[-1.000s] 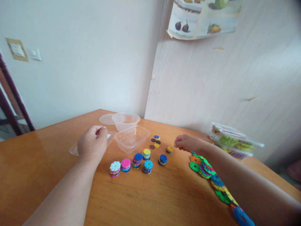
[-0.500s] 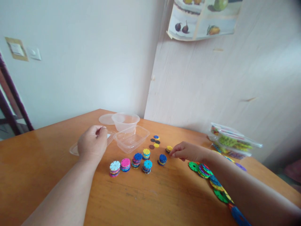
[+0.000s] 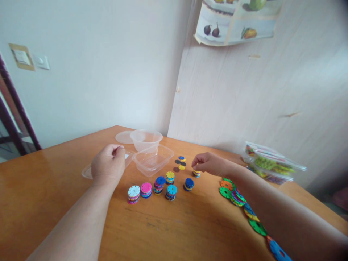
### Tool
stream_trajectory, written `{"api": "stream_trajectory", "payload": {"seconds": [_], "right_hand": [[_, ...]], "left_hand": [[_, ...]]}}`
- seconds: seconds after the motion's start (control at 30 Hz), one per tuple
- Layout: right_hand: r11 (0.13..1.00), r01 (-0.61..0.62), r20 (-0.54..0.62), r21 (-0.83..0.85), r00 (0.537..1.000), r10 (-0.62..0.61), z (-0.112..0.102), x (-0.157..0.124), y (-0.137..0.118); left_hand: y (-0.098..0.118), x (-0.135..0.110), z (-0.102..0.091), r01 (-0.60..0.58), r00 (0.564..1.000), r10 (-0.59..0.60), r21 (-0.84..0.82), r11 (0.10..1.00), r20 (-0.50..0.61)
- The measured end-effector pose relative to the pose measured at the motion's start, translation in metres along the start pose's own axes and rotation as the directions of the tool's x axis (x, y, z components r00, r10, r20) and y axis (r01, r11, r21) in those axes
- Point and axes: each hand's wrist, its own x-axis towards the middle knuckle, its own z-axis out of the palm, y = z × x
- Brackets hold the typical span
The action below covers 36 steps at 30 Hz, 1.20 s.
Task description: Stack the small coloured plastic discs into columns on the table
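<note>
My left hand (image 3: 108, 163) is closed, thumb against the curled fingers, above a clear rectangular lid (image 3: 87, 172); whatever lies inside it is hidden. Over a short stack of notched plastic discs (image 3: 196, 174) hovers my right hand (image 3: 208, 163), its fingertips pinched together and covering the stack's top. Any piece between those fingertips is too small to make out. Close by stands a blue-topped disc stack (image 3: 188, 184). Further left are stacks topped in yellow (image 3: 170, 177), teal (image 3: 171, 191), dark blue (image 3: 160, 184), pink (image 3: 146, 189) and pale blue (image 3: 134, 194).
Several loose discs (image 3: 182, 168) lie behind the stacks. A clear rectangular tub (image 3: 152, 165) and a round tub (image 3: 146, 139) stand at the back. Larger discs (image 3: 257, 227) spread beneath my right forearm. Filled clear boxes (image 3: 272, 163) sit back right.
My right hand has risen and shifted slightly left, from beside the short stack to over it. My left hand stays closed in about the same place.
</note>
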Motion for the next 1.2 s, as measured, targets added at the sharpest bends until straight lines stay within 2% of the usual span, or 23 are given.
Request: {"api": "stream_trajectory", "payload": {"seconds": [0.07,0.23,0.4,0.53,0.67,0.83,1.0,1.2], "right_hand": [[0.994,0.003,-0.016,-0.112,1.0,-0.005,0.005,0.013,-0.011],[0.937,0.05,0.074,-0.347,0.997,-0.026,0.023,0.047,-0.028],[0.911,0.076,0.139,-0.405,0.99,-0.021,0.034,0.072,-0.027],[0.914,0.058,0.165,-0.401,0.986,0.009,0.037,0.08,-0.025],[0.95,0.029,0.154,-0.31,0.988,0.02,0.035,0.076,-0.025],[0.998,-0.066,0.126,0.022,0.99,0.063,0.016,0.055,-0.014],[0.951,-0.167,0.145,0.26,0.981,0.132,-0.011,0.028,0.006],[0.906,-0.255,0.15,0.339,0.965,0.215,-0.02,0.013,0.028]], "left_hand": [[0.0,0.0,0.0,0.0,1.0,0.0,-0.002,1.0,0.005],[-0.002,0.001,0.001,-0.002,1.0,0.002,-0.008,1.0,0.006],[-0.003,0.001,0.001,-0.02,1.0,0.02,-0.004,1.0,0.003],[-0.002,0.0,0.001,-0.02,1.0,0.02,0.003,1.0,-0.009],[0.0,-0.001,0.0,-0.019,1.0,0.019,-0.002,1.0,-0.011],[-0.001,0.0,0.0,-0.013,1.0,0.013,0.0,1.0,-0.01],[0.0,0.0,0.0,-0.002,1.0,0.002,-0.019,1.0,-0.002],[0.001,0.0,-0.001,-0.005,1.0,0.005,0.002,1.0,0.003]]}}
